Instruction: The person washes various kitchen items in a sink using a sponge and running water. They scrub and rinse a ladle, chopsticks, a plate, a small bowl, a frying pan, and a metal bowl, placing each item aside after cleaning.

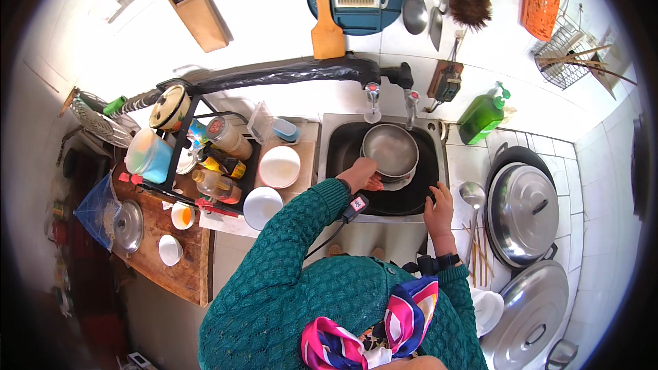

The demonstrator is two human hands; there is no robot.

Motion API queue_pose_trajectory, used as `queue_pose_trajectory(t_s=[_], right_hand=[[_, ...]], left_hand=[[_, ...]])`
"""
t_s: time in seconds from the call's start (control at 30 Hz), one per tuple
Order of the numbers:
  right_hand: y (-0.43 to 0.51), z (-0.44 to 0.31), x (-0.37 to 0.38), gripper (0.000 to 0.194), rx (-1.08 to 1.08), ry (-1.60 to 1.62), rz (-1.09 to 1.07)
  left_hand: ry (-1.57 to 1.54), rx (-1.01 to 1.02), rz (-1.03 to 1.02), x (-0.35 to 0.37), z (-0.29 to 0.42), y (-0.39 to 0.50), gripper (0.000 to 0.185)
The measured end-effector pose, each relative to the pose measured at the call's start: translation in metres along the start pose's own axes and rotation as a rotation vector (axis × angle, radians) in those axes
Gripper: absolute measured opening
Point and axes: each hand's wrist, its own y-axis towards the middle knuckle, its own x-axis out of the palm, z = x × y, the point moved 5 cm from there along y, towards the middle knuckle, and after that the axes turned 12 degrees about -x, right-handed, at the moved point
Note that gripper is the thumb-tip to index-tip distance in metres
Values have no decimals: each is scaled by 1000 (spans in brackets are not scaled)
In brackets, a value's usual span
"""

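Observation:
My left hand [364, 173] is at the near left side of a round metal bowl [390, 150], its fingers curled at the rim. The bowl is in the dark sink basin [339, 149], below the taps. Under its near edge shows part of a pale dish [400, 184], mostly hidden. My right hand [440, 209] is empty, fingers apart, over the sink's near right edge. Two wall taps, the left one [372, 97] and the right one [412, 105], stand behind the bowl. Whether water runs is hard to tell.
Right of the sink are a green pump bottle [482, 118], a metal ladle [472, 195], chopsticks [480, 254] and a lidded wok [523, 210]. White bowls [279, 166] and a black rack [180, 156] with jars stand left. A wooden spatula [327, 36] hangs above the taps.

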Motion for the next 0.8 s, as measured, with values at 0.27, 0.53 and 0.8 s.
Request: queue_pose_trajectory(t_s=[0.27, 0.53, 0.8], right_hand=[[-82, 58, -50, 57, 326, -407, 6], [-169, 90, -96, 64, 854, -554, -152], [-181, 81, -100, 77, 742, -573, -97]], left_hand=[[190, 71, 25, -2, -11, 29, 47], [256, -78, -4, 9, -17, -14, 66], [592, 245, -231, 90, -42, -43, 28]])
